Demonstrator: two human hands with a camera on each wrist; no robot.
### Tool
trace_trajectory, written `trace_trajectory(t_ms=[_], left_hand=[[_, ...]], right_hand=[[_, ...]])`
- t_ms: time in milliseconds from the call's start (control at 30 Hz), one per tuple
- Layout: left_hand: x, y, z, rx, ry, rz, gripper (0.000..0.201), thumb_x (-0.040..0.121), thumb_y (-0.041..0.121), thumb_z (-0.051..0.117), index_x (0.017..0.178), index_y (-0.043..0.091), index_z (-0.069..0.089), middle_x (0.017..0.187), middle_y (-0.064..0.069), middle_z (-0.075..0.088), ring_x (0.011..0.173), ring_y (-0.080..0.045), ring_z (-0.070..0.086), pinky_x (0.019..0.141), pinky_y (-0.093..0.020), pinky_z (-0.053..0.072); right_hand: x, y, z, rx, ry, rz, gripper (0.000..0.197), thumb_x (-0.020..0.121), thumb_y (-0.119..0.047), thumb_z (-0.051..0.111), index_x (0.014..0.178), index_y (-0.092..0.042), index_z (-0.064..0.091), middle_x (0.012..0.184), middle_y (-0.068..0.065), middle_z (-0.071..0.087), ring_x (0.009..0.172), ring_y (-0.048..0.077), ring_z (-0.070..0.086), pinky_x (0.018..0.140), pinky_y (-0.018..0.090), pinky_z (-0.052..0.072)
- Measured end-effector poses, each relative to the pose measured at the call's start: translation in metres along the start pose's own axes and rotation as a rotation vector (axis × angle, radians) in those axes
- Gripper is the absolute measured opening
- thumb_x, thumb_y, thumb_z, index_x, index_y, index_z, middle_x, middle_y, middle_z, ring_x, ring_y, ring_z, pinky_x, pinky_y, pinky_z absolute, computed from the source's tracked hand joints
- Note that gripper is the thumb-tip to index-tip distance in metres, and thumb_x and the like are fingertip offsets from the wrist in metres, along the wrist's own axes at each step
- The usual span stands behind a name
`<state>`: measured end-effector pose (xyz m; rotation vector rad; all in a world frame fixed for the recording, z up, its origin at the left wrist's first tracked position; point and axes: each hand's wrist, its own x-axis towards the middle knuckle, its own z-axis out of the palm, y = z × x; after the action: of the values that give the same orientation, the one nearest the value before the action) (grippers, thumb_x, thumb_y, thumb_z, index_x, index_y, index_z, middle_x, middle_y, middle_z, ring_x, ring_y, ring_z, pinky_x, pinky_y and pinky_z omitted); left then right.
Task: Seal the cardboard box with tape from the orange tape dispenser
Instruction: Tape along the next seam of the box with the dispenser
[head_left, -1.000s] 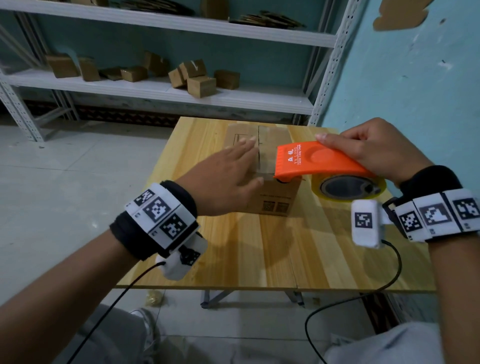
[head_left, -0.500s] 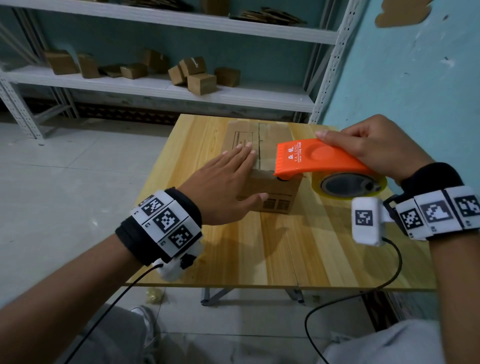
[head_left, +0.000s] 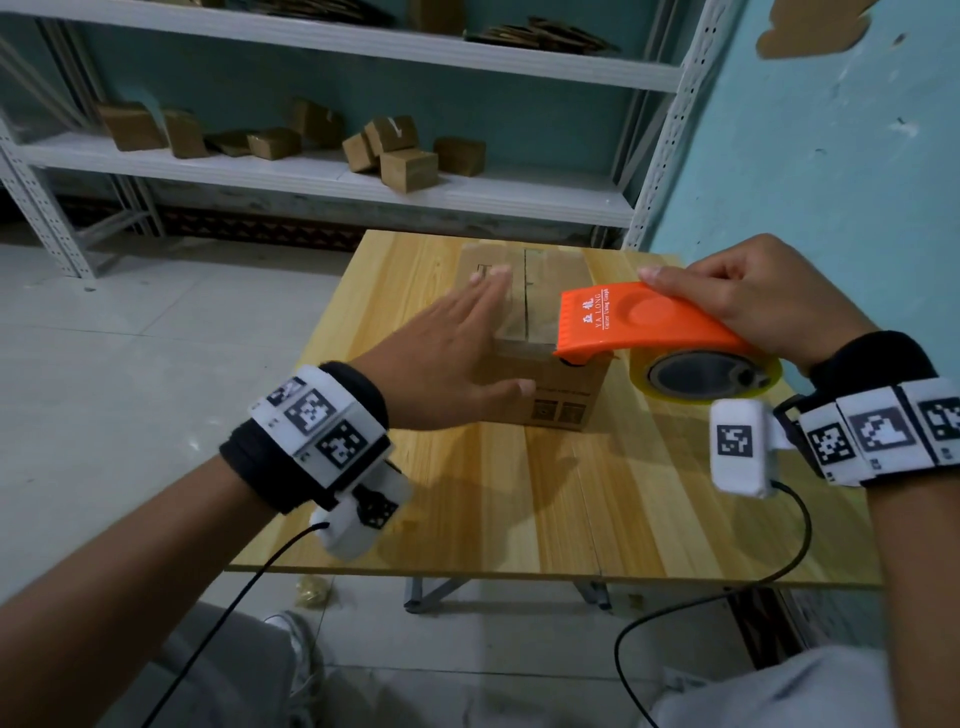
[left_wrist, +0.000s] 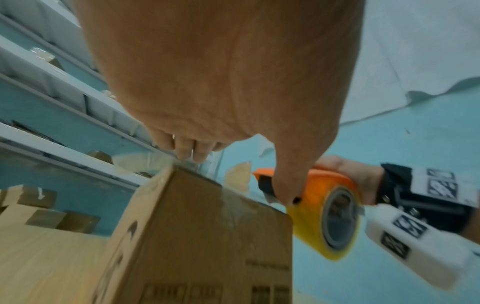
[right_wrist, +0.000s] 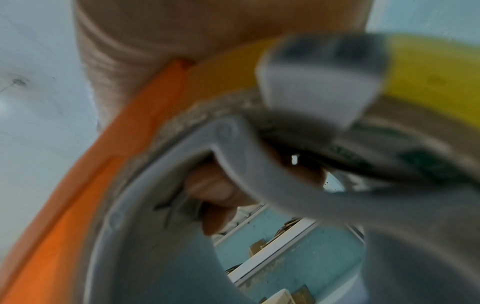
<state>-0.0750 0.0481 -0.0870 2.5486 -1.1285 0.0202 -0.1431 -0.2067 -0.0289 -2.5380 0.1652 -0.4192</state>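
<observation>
- Brown cardboard box (head_left: 540, 332) sits on the pale wooden table (head_left: 571, 493); every place below is relative to it.
- Left hand (head_left: 457, 358), fingers straight and flat, presses its top left of the seam, having slid farther across in 1 second.
- Orange plastic tape dispenser (head_left: 644, 319), wrapped by the right hand (head_left: 753, 296), has dropped to its near right edge; taping looks imminent.

Matt cardboard box (head_left: 550, 384); glossy orange plastic dispenser (head_left: 644, 325); smooth varnished wood table (head_left: 571, 499).
</observation>
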Motion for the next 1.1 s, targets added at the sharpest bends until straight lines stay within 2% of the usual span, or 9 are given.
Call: trace_trajectory(t_ms=[100,200,333,500,600,700,900,1000,1100], left_hand=[[0.002,-0.009,-0.015,0.017,0.067,-0.021,0.108,0.082,0.056,0.061,0.151,0.016,-0.011,0.161,0.001,-0.010,0.146,-0.011,-0.011,0.114,-0.025,-0.004],[0.002,-0.011,-0.012,0.078,0.041,0.003,0.111,0.079,0.058,0.063,0.152,0.016,-0.011,0.160,0.000,-0.014,0.146,-0.012,-0.013,0.116,-0.027,-0.005],[-0.001,-0.007,0.005,0.203,-0.060,0.090,0.107,0.082,0.059,0.059,0.152,0.017,-0.010,0.160,-0.003,-0.014,0.146,-0.016,-0.014,0.116,-0.030,-0.006],[0.001,-0.008,0.008,0.314,-0.054,0.093,0.102,0.085,0.063,0.050,0.152,0.014,-0.009,0.159,-0.006,-0.017,0.146,-0.020,-0.019,0.119,-0.034,-0.009],[0.003,-0.004,0.007,0.284,-0.008,0.105,0.104,0.084,0.061,0.053,0.152,0.015,-0.012,0.158,-0.005,-0.021,0.144,-0.018,-0.022,0.118,-0.033,-0.011],[0.005,0.001,0.010,0.222,0.011,0.153,0.104,0.085,0.058,0.055,0.152,0.016,-0.012,0.160,-0.002,-0.017,0.145,-0.015,-0.018,0.119,-0.032,-0.009],[0.005,0.003,0.022,0.287,0.005,0.172,0.095,0.088,0.056,0.053,0.153,0.016,-0.003,0.162,-0.001,-0.003,0.148,-0.016,-0.006,0.121,-0.033,-0.003],[0.006,0.004,0.021,0.280,0.000,0.167,0.094,0.088,0.056,0.053,0.153,0.016,-0.003,0.162,0.000,-0.003,0.148,-0.016,-0.006,0.121,-0.034,-0.002],[0.006,0.003,0.023,0.304,0.002,0.172,0.095,0.089,0.057,0.052,0.153,0.017,-0.004,0.162,0.000,-0.003,0.148,-0.016,-0.006,0.120,-0.033,-0.003]], right_hand=[[0.000,-0.001,0.001,-0.003,-0.002,-0.007,0.053,0.083,-0.062,0.059,0.082,-0.011,0.076,0.071,0.007,0.068,0.065,0.017,0.064,0.060,0.026,0.043],[0.000,-0.002,0.001,0.001,-0.008,-0.008,0.053,0.083,-0.061,0.060,0.082,-0.011,0.076,0.071,0.007,0.069,0.065,0.018,0.065,0.061,0.026,0.044],[0.001,-0.002,0.001,0.012,0.006,0.000,0.053,0.082,-0.062,0.061,0.080,-0.012,0.077,0.070,0.007,0.069,0.065,0.018,0.065,0.061,0.027,0.045],[-0.001,-0.002,0.001,0.005,0.014,-0.002,0.054,0.083,-0.061,0.061,0.078,-0.010,0.077,0.069,0.010,0.068,0.063,0.018,0.063,0.060,0.026,0.043],[-0.001,-0.002,0.001,0.004,0.013,-0.002,0.055,0.083,-0.061,0.062,0.076,-0.008,0.076,0.066,0.009,0.067,0.059,0.016,0.061,0.058,0.025,0.041],[-0.001,-0.002,0.001,0.009,0.012,0.001,0.052,0.084,-0.059,0.062,0.077,-0.009,0.076,0.065,0.006,0.067,0.059,0.015,0.061,0.057,0.024,0.040],[-0.001,-0.001,0.000,0.005,0.004,0.007,0.052,0.084,-0.061,0.061,0.077,-0.011,0.076,0.067,0.007,0.067,0.061,0.016,0.062,0.059,0.026,0.042],[-0.001,-0.001,-0.001,-0.006,-0.001,0.017,0.052,0.083,-0.061,0.061,0.078,-0.012,0.075,0.068,0.005,0.067,0.063,0.015,0.062,0.059,0.026,0.041],[-0.001,-0.001,-0.002,-0.030,-0.010,0.014,0.055,0.083,-0.062,0.061,0.076,-0.009,0.075,0.067,0.009,0.066,0.061,0.017,0.062,0.058,0.026,0.041]])
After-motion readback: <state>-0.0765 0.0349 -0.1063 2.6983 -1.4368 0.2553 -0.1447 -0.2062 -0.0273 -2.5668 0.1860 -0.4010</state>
